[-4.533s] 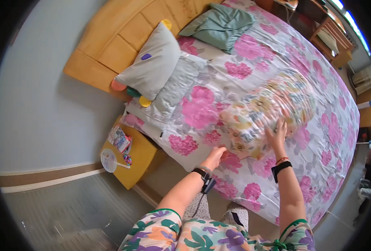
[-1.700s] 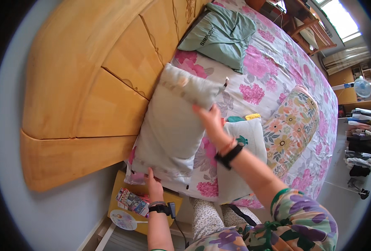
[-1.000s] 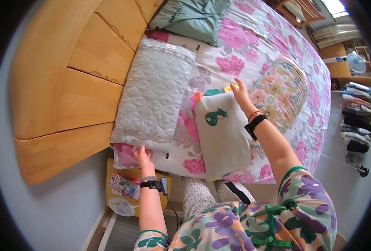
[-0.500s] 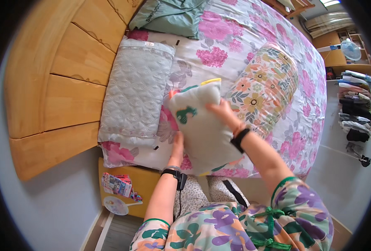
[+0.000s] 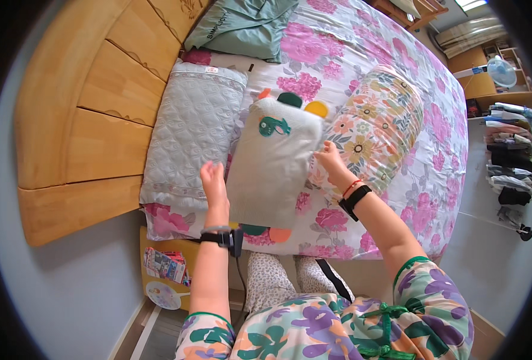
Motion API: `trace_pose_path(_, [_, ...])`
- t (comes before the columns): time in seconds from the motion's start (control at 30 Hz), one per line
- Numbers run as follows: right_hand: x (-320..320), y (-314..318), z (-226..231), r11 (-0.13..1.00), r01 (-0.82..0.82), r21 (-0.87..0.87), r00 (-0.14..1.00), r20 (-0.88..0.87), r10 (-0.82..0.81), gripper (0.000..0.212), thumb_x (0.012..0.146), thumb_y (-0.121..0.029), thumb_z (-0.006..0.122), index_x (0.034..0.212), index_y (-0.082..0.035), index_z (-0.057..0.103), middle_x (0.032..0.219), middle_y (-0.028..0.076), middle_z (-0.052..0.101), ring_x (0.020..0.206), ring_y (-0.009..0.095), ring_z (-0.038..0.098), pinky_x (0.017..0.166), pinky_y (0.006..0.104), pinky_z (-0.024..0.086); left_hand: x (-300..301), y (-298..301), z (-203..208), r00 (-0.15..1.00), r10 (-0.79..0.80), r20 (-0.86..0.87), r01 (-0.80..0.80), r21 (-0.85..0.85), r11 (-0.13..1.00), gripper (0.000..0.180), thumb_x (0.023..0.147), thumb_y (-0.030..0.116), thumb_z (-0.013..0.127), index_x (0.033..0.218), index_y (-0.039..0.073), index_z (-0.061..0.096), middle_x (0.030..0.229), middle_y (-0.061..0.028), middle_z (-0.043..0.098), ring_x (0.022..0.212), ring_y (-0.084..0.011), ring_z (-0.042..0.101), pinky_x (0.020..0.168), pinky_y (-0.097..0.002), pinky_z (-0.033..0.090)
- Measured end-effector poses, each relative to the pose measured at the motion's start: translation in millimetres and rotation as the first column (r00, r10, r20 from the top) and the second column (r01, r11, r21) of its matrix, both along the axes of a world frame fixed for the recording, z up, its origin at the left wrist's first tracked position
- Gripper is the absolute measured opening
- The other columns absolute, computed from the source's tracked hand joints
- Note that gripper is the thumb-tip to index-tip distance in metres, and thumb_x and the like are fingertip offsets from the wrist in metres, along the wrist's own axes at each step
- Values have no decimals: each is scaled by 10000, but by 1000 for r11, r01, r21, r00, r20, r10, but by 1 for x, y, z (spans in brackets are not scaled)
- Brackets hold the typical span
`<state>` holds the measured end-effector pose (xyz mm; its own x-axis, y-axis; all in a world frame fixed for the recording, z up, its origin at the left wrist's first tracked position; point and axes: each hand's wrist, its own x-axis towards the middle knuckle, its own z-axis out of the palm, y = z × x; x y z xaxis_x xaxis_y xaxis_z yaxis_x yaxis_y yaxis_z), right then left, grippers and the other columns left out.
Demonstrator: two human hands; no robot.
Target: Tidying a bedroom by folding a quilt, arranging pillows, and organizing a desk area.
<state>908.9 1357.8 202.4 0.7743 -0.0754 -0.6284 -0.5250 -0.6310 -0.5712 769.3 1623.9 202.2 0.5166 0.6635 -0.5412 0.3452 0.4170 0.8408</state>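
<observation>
A pale grey-green child's pillow (image 5: 272, 168) with a green animal patch lies on the bed in front of me. Coloured rounded tabs stick out at both its ends. My left hand (image 5: 214, 183) is raised off the pillow's left side, over the edge of a quilted pillow (image 5: 194, 129), with its fingers loosely apart and nothing in them. Beside the right edge of the child's pillow is my right hand (image 5: 332, 163), fingers bent and thumb apart. It seems to hold nothing. A flower-print pillow (image 5: 377, 123) lies just beyond it.
Pink-flowered bedding (image 5: 305, 45) covers the bed. A wooden headboard (image 5: 116, 111) stands at the left, and a green pillow (image 5: 245, 30) lies at the far end. A yellow bedside surface (image 5: 149, 237) holds booklets (image 5: 165, 264) and a round fan (image 5: 163, 295). Folded clothes (image 5: 509, 156) hang at right.
The child's pillow, held up between both hands before, now lies flat on the bed. My left hand has moved left, away from it; the right hand has come off its upper corner.
</observation>
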Motion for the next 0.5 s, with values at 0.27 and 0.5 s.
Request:
trace_pose_path(0.27, [55, 4, -88, 920, 289, 264, 918, -348, -189, 741, 809, -502, 538, 1267, 49, 350, 1223, 136, 438, 1070, 208, 457, 879, 319, 362, -120, -35, -69, 895, -100, -435, 192, 174, 966, 721, 722, 340, 703, 1206, -68, 356, 1215, -213, 390, 1119, -271, 398, 942, -364, 329])
trace_pose_path(0.5, [74, 42, -59, 817, 447, 364, 894, -184, -408, 609, 689, -263, 716, 1117, 80, 451, 1036, 185, 560, 858, 249, 572, 726, 388, 471, -98, -38, -47, 978, -72, -197, 49, -120, 992, 569, 748, 271, 704, 1124, -25, 396, 1051, -130, 499, 986, -199, 477, 865, -308, 377])
